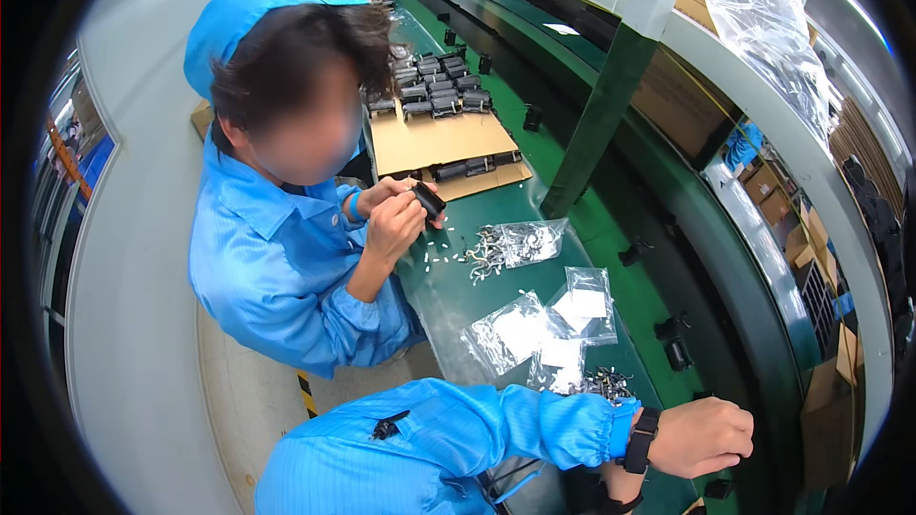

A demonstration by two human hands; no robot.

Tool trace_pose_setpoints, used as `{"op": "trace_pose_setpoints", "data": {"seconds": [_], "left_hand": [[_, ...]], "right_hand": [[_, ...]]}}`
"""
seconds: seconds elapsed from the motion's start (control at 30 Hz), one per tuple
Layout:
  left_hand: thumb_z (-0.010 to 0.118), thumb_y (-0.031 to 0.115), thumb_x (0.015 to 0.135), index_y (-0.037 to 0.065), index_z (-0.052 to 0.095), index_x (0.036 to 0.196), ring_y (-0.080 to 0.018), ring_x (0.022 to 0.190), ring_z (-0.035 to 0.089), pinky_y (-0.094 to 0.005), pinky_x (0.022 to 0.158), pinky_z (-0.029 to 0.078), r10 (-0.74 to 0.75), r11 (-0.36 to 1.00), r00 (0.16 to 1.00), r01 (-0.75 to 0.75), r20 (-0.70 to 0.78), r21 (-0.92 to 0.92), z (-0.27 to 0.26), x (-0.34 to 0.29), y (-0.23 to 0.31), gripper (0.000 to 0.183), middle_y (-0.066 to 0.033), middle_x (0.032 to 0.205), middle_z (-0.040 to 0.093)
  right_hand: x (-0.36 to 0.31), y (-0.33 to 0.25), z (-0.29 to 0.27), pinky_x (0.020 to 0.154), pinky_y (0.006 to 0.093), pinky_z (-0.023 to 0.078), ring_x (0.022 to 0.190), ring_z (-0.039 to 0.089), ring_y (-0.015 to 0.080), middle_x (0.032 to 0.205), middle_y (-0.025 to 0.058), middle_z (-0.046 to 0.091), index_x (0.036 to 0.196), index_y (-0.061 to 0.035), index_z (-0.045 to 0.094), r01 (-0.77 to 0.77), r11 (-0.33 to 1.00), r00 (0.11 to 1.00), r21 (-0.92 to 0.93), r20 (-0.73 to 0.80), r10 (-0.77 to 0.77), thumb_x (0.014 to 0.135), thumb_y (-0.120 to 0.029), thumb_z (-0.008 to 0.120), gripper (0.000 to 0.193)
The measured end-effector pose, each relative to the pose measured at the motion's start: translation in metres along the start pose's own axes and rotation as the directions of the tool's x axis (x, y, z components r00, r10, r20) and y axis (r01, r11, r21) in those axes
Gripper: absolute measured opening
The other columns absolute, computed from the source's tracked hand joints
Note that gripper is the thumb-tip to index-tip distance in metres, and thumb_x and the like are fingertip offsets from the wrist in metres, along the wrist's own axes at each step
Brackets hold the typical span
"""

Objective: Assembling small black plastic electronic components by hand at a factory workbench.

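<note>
My left arm, in a blue sleeve with a black watch at the wrist, reaches right across the bench. My left hand (701,437) is closed, its fingers curled down over the conveyor side; anything within them is hidden. Under that wrist only a bit of my right hand (624,483) shows, beside a dark band at the lower edge; its fingers are hidden. Near my left sleeve lies a pile of small dark parts with wire-like ends (608,382). Clear plastic bags (506,332) with white labels lie just beyond. A small black part (718,488) sits below my left hand.
At left a co-worker in blue holds a black device (428,200) in both hands. Beyond are cardboard sheets (434,141) with rows of black devices. Short wires (487,253) spill from a bag. A green post (611,105) stands beside the conveyor, which carries spaced black parts (676,351).
</note>
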State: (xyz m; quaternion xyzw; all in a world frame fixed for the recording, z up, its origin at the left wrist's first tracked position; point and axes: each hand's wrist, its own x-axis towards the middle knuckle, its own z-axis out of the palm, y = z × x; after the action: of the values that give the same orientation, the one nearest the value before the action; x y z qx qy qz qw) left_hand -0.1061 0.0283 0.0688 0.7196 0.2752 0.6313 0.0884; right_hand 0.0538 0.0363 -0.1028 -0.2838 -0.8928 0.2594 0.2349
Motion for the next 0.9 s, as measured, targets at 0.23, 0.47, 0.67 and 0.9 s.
{"op": "trace_pose_setpoints", "data": {"seconds": [0.23, 0.47, 0.67, 0.9], "left_hand": [[0.071, 0.008, 0.091, 0.001, 0.069, 0.104, -0.0329, 0.093, 0.064, -0.0435, 0.080, 0.054, -0.035, 0.999, 0.999, 0.036, -0.012, 0.027, -0.009, 0.000, -0.004, 0.015, -0.0118, 0.105, 0.063], [0.070, 0.009, 0.092, 0.001, 0.070, 0.104, -0.0327, 0.091, 0.066, -0.0429, 0.078, 0.055, -0.047, 0.997, 0.999, 0.048, -0.022, 0.056, -0.010, 0.003, -0.011, 0.014, -0.0115, 0.104, 0.063], [0.071, 0.009, 0.092, 0.001, 0.071, 0.103, -0.0328, 0.091, 0.067, -0.0432, 0.078, 0.055, -0.078, 0.993, 0.997, 0.078, 0.002, 0.086, -0.009, -0.001, -0.015, 0.013, -0.0112, 0.103, 0.064], [0.071, 0.008, 0.092, 0.001, 0.071, 0.104, -0.0327, 0.089, 0.067, -0.0421, 0.078, 0.055, -0.052, 0.988, 0.998, 0.055, -0.024, 0.144, -0.013, -0.002, -0.020, 0.014, -0.0111, 0.103, 0.065]], "right_hand": [[0.018, 0.003, -0.008, 0.084, 0.0456, 0.057, 0.095, 0.073, 0.0385, 0.111, 0.0168, 0.075, 0.126, -0.0055, 0.070, -0.044, 0.995, 0.998, 0.094, 0.045, 0.040, 0.083, -0.015, 0.078, 0.045], [0.026, -0.018, -0.029, 0.086, 0.0440, 0.057, 0.099, 0.074, 0.0355, 0.105, 0.0207, 0.075, 0.114, -0.0011, 0.072, -0.063, 0.983, 0.997, 0.174, 0.052, 0.054, 0.079, -0.004, 0.075, 0.036], [0.034, -0.038, -0.025, 0.085, 0.0443, 0.057, 0.097, 0.074, 0.0354, 0.104, 0.0197, 0.075, 0.114, -0.0005, 0.072, -0.213, 0.966, 0.972, 0.148, 0.134, 0.194, 0.079, 0.001, 0.073, 0.035], [0.048, -0.080, -0.027, 0.082, 0.0447, 0.057, 0.095, 0.073, 0.0349, 0.099, 0.0179, 0.074, 0.112, 0.0013, 0.071, -0.388, 0.847, 0.921, 0.363, 0.125, 0.368, 0.080, 0.004, 0.069, 0.032]]}}
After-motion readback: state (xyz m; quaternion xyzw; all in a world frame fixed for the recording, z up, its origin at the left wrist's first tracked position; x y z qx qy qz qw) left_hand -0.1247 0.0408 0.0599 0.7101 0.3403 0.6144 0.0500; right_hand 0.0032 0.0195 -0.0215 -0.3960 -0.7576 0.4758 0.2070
